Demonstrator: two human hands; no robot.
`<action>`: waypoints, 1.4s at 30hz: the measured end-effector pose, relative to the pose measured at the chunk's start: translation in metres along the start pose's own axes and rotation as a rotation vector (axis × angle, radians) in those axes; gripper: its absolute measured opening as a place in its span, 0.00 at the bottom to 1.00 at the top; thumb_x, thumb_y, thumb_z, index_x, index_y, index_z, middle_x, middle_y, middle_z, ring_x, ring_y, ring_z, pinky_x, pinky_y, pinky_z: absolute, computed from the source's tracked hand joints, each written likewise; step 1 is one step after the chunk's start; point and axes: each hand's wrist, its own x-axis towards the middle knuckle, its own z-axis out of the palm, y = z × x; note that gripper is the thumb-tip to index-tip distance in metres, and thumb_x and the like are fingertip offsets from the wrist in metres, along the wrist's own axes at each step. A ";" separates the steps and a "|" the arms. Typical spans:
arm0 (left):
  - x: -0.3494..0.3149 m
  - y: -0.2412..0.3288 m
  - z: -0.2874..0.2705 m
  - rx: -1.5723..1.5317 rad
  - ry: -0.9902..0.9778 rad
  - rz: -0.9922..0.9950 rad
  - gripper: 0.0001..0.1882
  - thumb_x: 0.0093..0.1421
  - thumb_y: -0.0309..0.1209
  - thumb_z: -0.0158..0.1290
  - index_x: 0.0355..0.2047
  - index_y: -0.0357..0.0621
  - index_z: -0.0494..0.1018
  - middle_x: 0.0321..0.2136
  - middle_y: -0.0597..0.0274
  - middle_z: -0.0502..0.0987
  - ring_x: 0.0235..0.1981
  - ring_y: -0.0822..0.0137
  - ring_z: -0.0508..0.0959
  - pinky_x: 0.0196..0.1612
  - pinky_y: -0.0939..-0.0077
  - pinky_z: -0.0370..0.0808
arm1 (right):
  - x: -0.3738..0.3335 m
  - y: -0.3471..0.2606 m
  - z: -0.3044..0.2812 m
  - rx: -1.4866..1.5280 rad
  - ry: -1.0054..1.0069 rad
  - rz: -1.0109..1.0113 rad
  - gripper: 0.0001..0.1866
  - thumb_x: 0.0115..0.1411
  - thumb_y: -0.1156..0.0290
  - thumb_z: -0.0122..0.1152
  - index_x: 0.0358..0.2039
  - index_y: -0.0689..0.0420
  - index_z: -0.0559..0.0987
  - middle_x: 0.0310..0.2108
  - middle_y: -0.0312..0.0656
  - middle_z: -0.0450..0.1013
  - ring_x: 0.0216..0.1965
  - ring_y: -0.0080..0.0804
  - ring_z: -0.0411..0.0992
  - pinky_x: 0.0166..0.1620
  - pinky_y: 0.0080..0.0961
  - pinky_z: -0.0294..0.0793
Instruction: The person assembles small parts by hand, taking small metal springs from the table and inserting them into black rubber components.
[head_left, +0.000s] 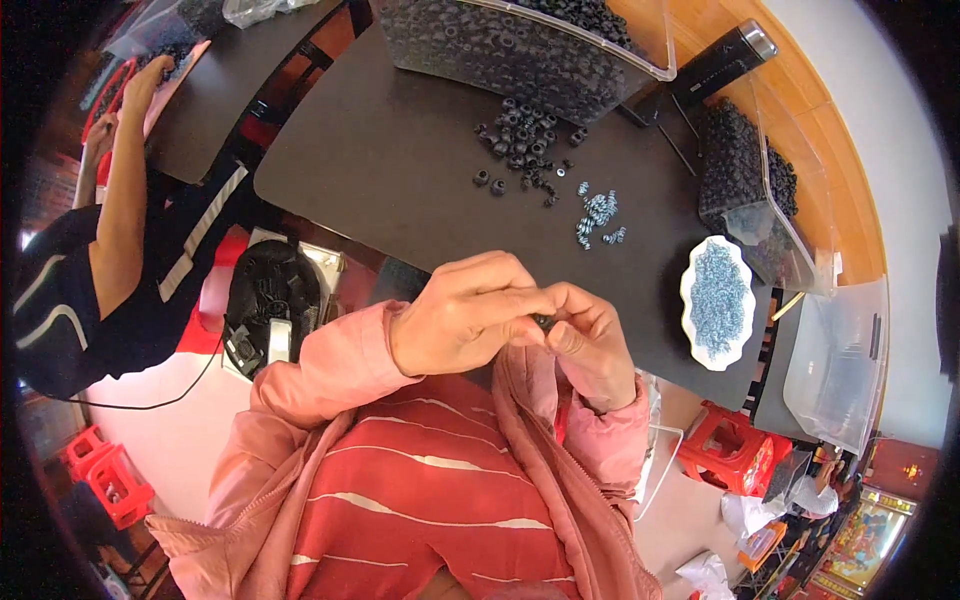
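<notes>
My left hand (465, 312) and my right hand (595, 350) meet in front of my chest, near the table's front edge. Pinched between their fingertips is a small black part (544, 321), mostly hidden by the fingers. Beyond the hands, a loose pile of small round black plastic pieces (522, 135) lies on the dark table (350, 150). Closer to me and to the right is a little heap of shiny blue-grey metal pieces (598, 208), perhaps screws or springs. More such pieces fill a white scalloped dish (714, 361) at the table's right.
A large clear bin (500, 70) of black pieces stands at the back, with another clear bin (765, 205) on the right. Near them is a black bottle (725, 62). At the left a co-worker's arm (120, 210) reaches over another table. Red stools (730, 450) stand at right.
</notes>
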 end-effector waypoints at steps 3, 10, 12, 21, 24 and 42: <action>0.002 -0.002 -0.001 -0.010 0.063 -0.047 0.13 0.46 0.26 0.61 0.33 0.38 0.76 0.25 0.60 0.72 0.24 0.62 0.72 0.27 0.73 0.70 | -0.001 -0.008 0.010 0.095 0.155 0.011 0.22 0.61 0.60 0.57 0.45 0.68 0.71 0.37 0.42 0.73 0.37 0.27 0.73 0.43 0.25 0.74; 0.003 -0.006 -0.003 0.095 0.089 0.001 0.13 0.45 0.29 0.62 0.32 0.39 0.77 0.25 0.61 0.73 0.24 0.63 0.73 0.27 0.73 0.70 | -0.005 -0.009 -0.004 -0.048 0.217 -0.039 0.23 0.63 0.56 0.51 0.46 0.64 0.71 0.34 0.39 0.73 0.34 0.24 0.73 0.40 0.20 0.74; 0.003 -0.007 -0.003 0.098 0.091 -0.001 0.13 0.45 0.29 0.62 0.32 0.40 0.77 0.24 0.61 0.73 0.23 0.63 0.73 0.27 0.73 0.69 | -0.005 -0.008 -0.002 -0.082 0.227 -0.035 0.22 0.63 0.56 0.52 0.45 0.64 0.71 0.34 0.38 0.73 0.34 0.22 0.72 0.39 0.18 0.74; 0.002 -0.012 0.003 0.105 0.107 0.036 0.15 0.44 0.32 0.63 0.33 0.41 0.77 0.25 0.62 0.73 0.24 0.62 0.74 0.27 0.72 0.69 | 0.000 -0.019 0.005 -0.364 0.197 0.002 0.11 0.61 0.69 0.56 0.39 0.64 0.74 0.33 0.34 0.73 0.34 0.16 0.69 0.37 0.14 0.69; 0.002 -0.012 0.003 0.045 0.141 -0.054 0.14 0.47 0.30 0.62 0.35 0.40 0.78 0.26 0.61 0.74 0.24 0.63 0.74 0.27 0.73 0.70 | 0.004 -0.055 0.006 -0.737 0.431 -0.047 0.05 0.58 0.75 0.58 0.35 0.60 0.77 0.30 0.32 0.74 0.32 0.17 0.70 0.37 0.16 0.69; -0.011 -0.034 -0.006 -0.094 0.203 -0.411 0.03 0.54 0.23 0.56 0.27 0.36 0.78 0.19 0.62 0.73 0.18 0.78 0.67 0.20 0.83 0.61 | 0.076 -0.065 -0.041 -1.632 0.410 -0.496 0.07 0.52 0.77 0.58 0.33 0.56 0.78 0.31 0.46 0.74 0.35 0.45 0.69 0.39 0.35 0.69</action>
